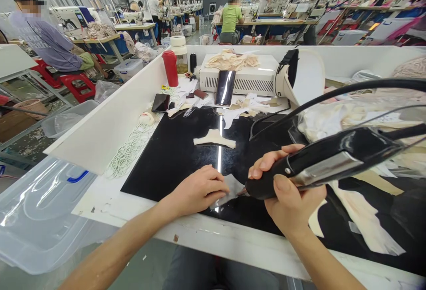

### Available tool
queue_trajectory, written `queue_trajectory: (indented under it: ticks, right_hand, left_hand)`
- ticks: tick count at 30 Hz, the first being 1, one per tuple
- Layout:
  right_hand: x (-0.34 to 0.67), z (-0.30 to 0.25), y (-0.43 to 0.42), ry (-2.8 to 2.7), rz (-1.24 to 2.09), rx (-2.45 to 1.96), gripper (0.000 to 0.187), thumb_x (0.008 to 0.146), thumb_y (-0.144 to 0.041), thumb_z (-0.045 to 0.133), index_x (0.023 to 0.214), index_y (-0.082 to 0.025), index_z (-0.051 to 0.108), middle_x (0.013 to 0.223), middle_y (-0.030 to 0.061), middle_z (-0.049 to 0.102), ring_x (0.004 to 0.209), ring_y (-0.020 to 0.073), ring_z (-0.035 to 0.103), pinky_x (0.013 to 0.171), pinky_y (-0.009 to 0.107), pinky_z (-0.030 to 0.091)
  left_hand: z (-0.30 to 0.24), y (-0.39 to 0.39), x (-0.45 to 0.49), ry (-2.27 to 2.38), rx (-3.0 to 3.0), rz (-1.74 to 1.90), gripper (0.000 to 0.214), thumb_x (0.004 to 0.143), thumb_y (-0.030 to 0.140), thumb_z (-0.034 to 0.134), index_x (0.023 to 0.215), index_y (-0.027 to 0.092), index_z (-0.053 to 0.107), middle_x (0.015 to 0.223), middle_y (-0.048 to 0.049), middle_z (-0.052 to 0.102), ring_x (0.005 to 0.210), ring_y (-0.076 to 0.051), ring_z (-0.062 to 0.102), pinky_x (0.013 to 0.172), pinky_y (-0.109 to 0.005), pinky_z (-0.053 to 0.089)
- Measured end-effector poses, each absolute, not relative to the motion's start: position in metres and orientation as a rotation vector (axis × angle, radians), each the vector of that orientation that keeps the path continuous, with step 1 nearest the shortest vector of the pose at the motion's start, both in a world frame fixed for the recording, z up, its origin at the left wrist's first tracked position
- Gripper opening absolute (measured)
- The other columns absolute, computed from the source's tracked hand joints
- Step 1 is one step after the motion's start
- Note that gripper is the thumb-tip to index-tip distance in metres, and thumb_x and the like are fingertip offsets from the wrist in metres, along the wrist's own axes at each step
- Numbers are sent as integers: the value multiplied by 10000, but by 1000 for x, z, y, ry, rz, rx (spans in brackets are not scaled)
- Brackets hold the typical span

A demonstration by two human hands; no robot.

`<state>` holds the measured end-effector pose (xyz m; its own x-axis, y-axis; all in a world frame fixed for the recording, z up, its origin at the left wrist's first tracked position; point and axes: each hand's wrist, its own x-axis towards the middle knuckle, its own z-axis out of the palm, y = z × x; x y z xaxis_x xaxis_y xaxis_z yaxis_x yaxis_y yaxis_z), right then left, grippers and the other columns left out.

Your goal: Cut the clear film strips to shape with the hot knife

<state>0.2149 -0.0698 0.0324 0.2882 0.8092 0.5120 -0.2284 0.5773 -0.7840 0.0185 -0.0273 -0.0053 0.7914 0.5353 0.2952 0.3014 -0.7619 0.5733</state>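
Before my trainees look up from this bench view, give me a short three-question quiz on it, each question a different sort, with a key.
1. Which hand holds the black handheld tool?
2. True or false: the front end of that tool points toward the left hand.
3. Fill the gap: on top of the white vented box lies a pile of pale ______.

Key
1. The right hand.
2. True.
3. Fabric pieces.
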Motion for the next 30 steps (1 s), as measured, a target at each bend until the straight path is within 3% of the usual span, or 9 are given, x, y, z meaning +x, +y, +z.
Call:
queue_trajectory:
  ticks: [8,21,30]
  right_hand:
    - [211,39,-71,-979,774,-676,365,844,-344,806,1141,-285,602,807,-36,626,638,157,616,616,340,524]
    - [203,35,-80,-1042,846,-687,322,901,-300,750,1170,-287,573,849,-22,622,682,159,624,651,346,552]
    - [192,33,-83,-1033,875,-593,372,885,-318,774,1200,-281,580,852,-24,634,685,151,613,670,343,541]
  left_hand:
    - [-1,-25,16,569,2491,499,222,942,196,684,1153,230,742,1192,-56,722,1122,-221,608,1122,-422,391]
    - [-1,-25,16,557,2514,480,308,896,227,748,1204,231,726,1234,-61,704,1160,-225,587,1112,-402,392]
    - [1,-21,15,483,2530,450,391,861,390,819,1188,205,709,1261,-75,697,1172,-249,582,1104,-416,390]
